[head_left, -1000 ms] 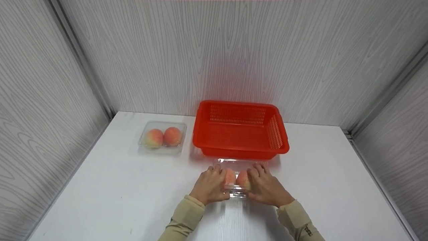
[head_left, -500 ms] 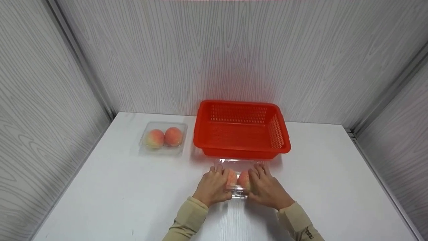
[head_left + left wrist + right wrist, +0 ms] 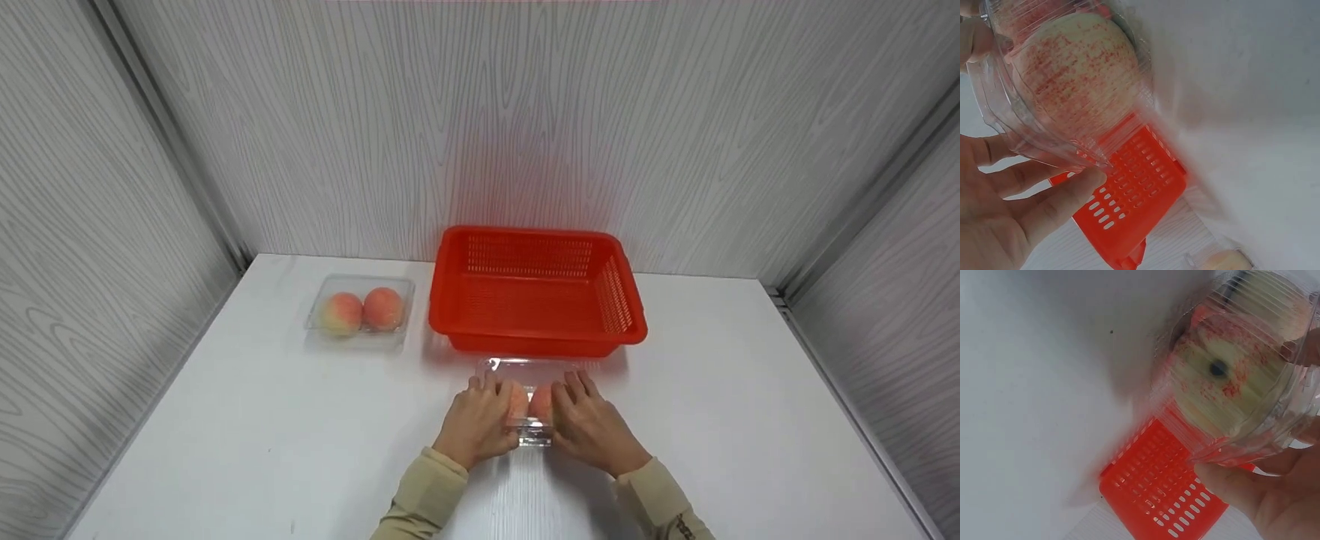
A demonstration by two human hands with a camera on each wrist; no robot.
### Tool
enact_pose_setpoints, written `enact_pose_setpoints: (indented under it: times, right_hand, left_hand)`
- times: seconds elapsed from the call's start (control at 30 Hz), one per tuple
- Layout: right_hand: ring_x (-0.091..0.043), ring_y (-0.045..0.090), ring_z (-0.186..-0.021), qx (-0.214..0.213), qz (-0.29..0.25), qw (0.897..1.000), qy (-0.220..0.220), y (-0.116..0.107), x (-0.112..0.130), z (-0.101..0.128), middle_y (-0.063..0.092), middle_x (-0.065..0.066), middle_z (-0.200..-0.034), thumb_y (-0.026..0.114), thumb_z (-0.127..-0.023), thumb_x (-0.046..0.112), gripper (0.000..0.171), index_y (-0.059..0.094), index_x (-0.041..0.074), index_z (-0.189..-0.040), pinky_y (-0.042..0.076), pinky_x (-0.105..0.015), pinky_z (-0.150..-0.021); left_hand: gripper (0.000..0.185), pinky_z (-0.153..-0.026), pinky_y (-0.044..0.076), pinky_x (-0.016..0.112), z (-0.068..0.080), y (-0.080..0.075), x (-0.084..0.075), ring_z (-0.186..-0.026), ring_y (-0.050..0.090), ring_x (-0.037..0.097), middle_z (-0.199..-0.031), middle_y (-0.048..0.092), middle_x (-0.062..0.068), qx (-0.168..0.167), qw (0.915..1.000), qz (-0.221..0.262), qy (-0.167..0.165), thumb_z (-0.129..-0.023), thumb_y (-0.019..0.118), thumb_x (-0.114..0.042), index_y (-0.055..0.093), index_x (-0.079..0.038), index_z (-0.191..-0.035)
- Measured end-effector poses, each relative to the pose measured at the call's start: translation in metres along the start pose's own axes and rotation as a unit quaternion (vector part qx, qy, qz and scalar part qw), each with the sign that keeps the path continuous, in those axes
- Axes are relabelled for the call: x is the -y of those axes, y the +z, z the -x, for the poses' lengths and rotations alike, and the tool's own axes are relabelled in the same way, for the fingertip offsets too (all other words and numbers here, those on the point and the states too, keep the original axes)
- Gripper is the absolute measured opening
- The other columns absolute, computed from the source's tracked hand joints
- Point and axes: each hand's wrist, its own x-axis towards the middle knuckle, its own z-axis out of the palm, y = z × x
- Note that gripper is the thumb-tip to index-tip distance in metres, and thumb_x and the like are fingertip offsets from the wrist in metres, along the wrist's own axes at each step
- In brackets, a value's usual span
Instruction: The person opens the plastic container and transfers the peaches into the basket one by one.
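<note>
In the head view, a clear plastic clamshell box (image 3: 525,367) sits just in front of the red basket, with two peaches (image 3: 541,406) visible through it. My left hand (image 3: 472,421) grips its left side, fingers over the top and thumb at the near edge. On the opposite side my right hand (image 3: 595,429) holds it the same way. Through the ribbed plastic side, the left wrist view shows a speckled peach (image 3: 1078,73) close up. A dark round spot marks the peach (image 3: 1219,382) in the right wrist view. My fingers partly cover both fruits.
Behind the box stands a red perforated plastic basket (image 3: 532,341) with nothing inside. To its left on the white table (image 3: 300,420) lies another clear clamshell box (image 3: 358,283) holding two peaches. Pale wood-grain panels (image 3: 360,127) enclose the back and sides.
The head view has shifted slightly. Both hands stay on the clamshell box, and neither it nor the basket visibly moves on the table.
</note>
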Motion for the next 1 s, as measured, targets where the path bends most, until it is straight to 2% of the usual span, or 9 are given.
enact_pose_setpoints:
  times: [0.13,0.37,0.53,0.77,1.0]
  right_hand:
    - [-0.046,0.064,-0.109,-0.009,-0.008,1.000,0.000,0.001,-0.003,0.000,0.064,-0.028,-0.113,0.084,-0.072,0.021,0.056,0.060,-0.007,-0.114,0.058,-0.050,-0.082]
    - [-0.046,0.065,-0.110,-0.022,-0.015,0.999,0.018,0.010,0.005,0.006,0.068,-0.027,-0.112,0.084,-0.077,0.030,0.056,0.064,-0.006,-0.114,0.055,-0.051,-0.089]
    - [-0.046,0.066,-0.107,-0.031,0.000,0.999,0.011,0.008,0.007,0.002,0.067,-0.027,-0.107,0.084,-0.077,0.026,0.051,0.063,-0.007,-0.110,0.057,-0.051,-0.085]
    - [-0.049,0.065,-0.095,-0.047,0.028,0.998,0.005,0.006,0.008,-0.004,0.061,-0.028,-0.100,0.081,-0.074,0.015,0.041,0.061,-0.008,-0.101,0.061,-0.048,-0.067]
    - [-0.045,0.065,-0.094,-0.028,0.040,0.999,-0.010,0.004,0.009,-0.007,0.060,-0.026,-0.096,0.081,-0.074,0.013,0.040,0.059,-0.009,-0.099,0.061,-0.045,-0.068]
  left_hand:
    - [0.051,-0.053,0.057,0.030,0.000,-0.001,0.001,-0.072,0.061,0.024,-0.111,0.063,0.022,-0.004,1.0000,-0.001,-0.005,-0.072,0.080,-0.045,0.060,-0.005,-0.097]
    - [0.049,-0.050,0.055,0.029,0.009,-0.001,0.000,-0.072,0.060,0.024,-0.108,0.061,0.018,-0.023,0.9997,0.010,-0.010,-0.071,0.079,-0.041,0.059,-0.005,-0.097]
    - [0.049,-0.051,0.055,0.030,0.010,-0.001,0.001,-0.075,0.060,0.025,-0.108,0.061,0.017,-0.027,0.9992,0.026,-0.011,-0.074,0.079,-0.041,0.061,-0.004,-0.099]
    - [0.049,-0.054,0.056,0.030,0.008,0.000,0.001,-0.079,0.063,0.025,-0.116,0.061,0.018,-0.032,0.9994,0.004,-0.011,-0.075,0.079,-0.043,0.062,-0.004,-0.099]
    - [0.052,-0.058,0.059,0.031,0.010,0.000,0.001,-0.087,0.065,0.027,-0.119,0.062,0.020,-0.024,0.9993,0.022,-0.018,-0.075,0.081,-0.042,0.064,-0.002,-0.103]
